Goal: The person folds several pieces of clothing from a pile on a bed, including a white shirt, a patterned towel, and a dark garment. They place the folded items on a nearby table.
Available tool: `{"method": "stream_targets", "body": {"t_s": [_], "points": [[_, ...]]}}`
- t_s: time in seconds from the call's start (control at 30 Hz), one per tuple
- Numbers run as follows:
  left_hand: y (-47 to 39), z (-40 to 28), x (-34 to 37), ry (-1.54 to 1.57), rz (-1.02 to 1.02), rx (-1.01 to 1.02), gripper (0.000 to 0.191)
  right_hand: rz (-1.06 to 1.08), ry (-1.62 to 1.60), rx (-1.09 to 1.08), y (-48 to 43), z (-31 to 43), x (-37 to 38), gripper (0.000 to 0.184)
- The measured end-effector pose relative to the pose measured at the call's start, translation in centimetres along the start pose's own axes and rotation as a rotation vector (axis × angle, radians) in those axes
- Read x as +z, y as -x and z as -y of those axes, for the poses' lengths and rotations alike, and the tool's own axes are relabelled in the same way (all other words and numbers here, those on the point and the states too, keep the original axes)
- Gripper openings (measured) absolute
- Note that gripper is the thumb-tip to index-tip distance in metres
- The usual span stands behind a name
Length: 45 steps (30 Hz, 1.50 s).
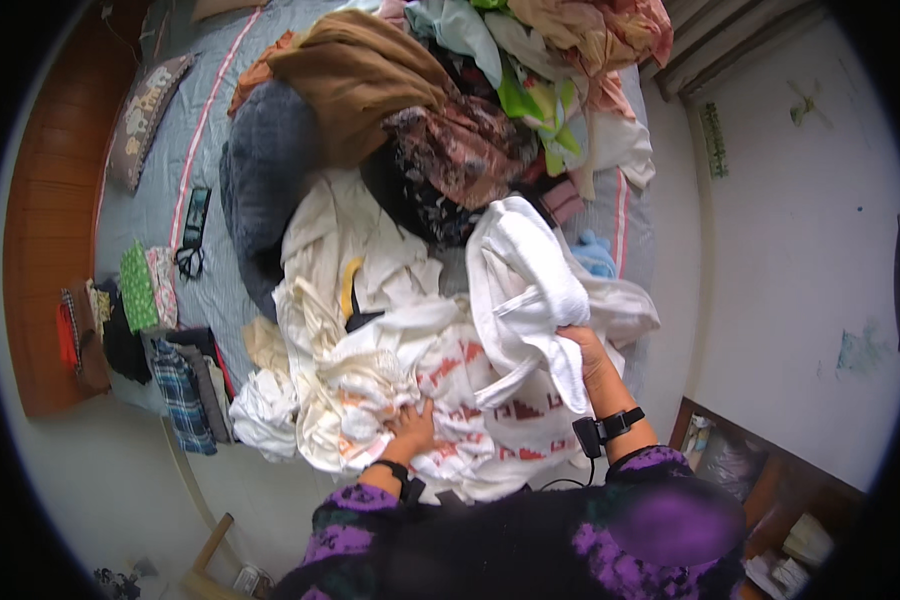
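My right hand (586,351) grips a bunched white cloth garment (540,262) and holds it up over the right part of the bed. Its free ends hang down beside my wrist. Fingers spread, my left hand (412,429) rests on a heap of cream and white cloth (360,382) at the near edge. Between the two hands lies a white cloth with a red-brown stepped pattern (529,412). Whether my left fingers pinch any fabric is hard to see; they look laid flat on it.
Beyond the white heap are a dark grey plush piece (266,165), a brown cloth (360,67) and a patterned dark garment (465,157). Folded clothes (184,394) line the left edge of the bed (210,135). A phone (196,210) lies near them. A wall (787,262) bounds the right.
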<state>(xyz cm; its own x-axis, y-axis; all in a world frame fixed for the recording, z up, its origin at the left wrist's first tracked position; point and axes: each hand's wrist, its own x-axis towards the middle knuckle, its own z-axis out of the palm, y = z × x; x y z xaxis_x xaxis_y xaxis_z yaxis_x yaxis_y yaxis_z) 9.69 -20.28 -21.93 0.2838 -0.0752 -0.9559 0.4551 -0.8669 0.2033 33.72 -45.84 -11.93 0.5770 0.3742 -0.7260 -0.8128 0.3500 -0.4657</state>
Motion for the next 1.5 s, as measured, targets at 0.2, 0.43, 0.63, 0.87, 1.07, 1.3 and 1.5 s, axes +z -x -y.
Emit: {"method": "stream_targets", "body": {"t_s": [0.2, 0.43, 0.63, 0.87, 1.07, 1.3, 1.5], "points": [[1.7, 0.3, -0.1, 0.062, -0.132, 0.094, 0.117, 0.081, -0.056, 0.019, 10.6, -0.8, -0.8, 0.059], [2.9, 3.8, 0.1, 0.227, -0.586, 0.339, 0.059, 0.163, 0.605, -0.18, 16.1, -2.7, 3.1, 0.071], [4.3, 7.9, 2.0, 0.331, -0.939, 0.493, 0.034, 0.304, 1.66, -0.159, 14.2, -12.8, 1.8, 0.074], [8.8, 5.9, 2.4, 0.385, -1.198, 0.512, 0.042, 0.148, 1.503, -0.068, 16.8, -13.9, -1.1, 0.068], [11.0, -2.7, 3.0, 0.012, -1.093, 0.808, 0.083, 0.142, 1.447, -0.177, 21.4, -16.4, -3.9, 0.063], [10.2, -7.0, 6.4, -0.314, -0.646, 0.579, 0.091, 0.204, 1.399, -0.016, 26.3, -16.9, -7.5, 0.066], [8.1, -10.1, 7.9, -0.341, -0.67, 0.343, 0.077, 0.201, 1.376, -0.196, 30.3, -15.5, -16.4, 0.063]]}}
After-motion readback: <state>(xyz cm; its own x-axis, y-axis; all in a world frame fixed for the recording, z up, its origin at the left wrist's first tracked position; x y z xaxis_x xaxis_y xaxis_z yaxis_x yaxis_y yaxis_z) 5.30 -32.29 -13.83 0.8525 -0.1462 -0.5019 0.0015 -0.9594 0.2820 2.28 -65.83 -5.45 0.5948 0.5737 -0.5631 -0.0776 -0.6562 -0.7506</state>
